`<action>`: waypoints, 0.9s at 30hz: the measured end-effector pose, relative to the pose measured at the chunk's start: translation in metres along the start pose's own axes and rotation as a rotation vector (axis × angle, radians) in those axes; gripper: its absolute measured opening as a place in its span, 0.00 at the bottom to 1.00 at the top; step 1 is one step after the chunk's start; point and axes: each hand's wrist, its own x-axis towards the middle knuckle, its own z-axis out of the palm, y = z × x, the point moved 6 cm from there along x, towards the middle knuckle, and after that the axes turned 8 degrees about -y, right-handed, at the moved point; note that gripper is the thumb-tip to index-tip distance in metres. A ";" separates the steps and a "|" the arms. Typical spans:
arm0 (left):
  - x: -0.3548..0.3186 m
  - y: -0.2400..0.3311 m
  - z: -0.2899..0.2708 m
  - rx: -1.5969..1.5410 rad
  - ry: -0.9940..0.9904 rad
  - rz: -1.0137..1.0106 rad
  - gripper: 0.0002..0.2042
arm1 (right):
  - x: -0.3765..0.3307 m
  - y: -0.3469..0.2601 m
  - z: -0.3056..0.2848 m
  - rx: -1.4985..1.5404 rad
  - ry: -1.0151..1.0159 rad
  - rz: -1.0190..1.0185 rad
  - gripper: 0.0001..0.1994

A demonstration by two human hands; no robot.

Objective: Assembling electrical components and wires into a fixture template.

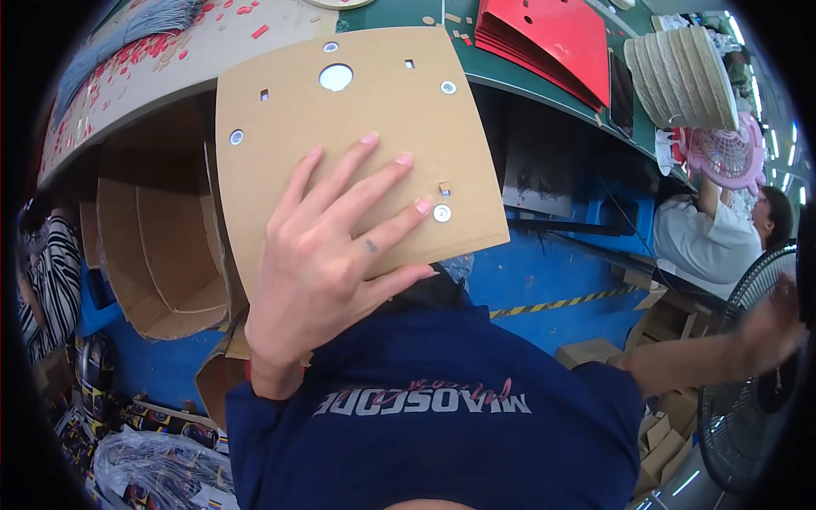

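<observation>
A tan cardboard panel [382,119] leans against the table edge in front of me. It has a large round hole near its top, small square slots and several metal-ringed round holes. My left hand [327,225] lies flat on its lower middle, palm down, fingers spread. Out at the far right, my right hand [778,327] is raised beside a black standing fan [739,399]. Motion smears its fingers, and I cannot make out anything in it.
Red folded sheets [544,42], a black phone [621,95] and a stack of round pale discs [680,78] lie on the green table at right. Grey strands [127,47] and red scraps cover the left. An open carton [157,229] stands below. A co-worker [710,238] sits at right near a pink fan [727,153].
</observation>
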 end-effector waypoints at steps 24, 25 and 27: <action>-0.006 -0.002 -0.001 0.014 -0.061 -0.058 0.28 | -0.220 -0.031 0.191 0.034 -1.344 -1.011 0.25; -0.005 -0.003 -0.001 0.016 -0.059 -0.060 0.28 | -0.221 -0.031 0.191 0.043 -1.341 -1.036 0.25; -0.004 -0.003 -0.001 0.016 -0.060 -0.063 0.28 | -0.222 -0.031 0.191 0.028 -1.353 -1.066 0.24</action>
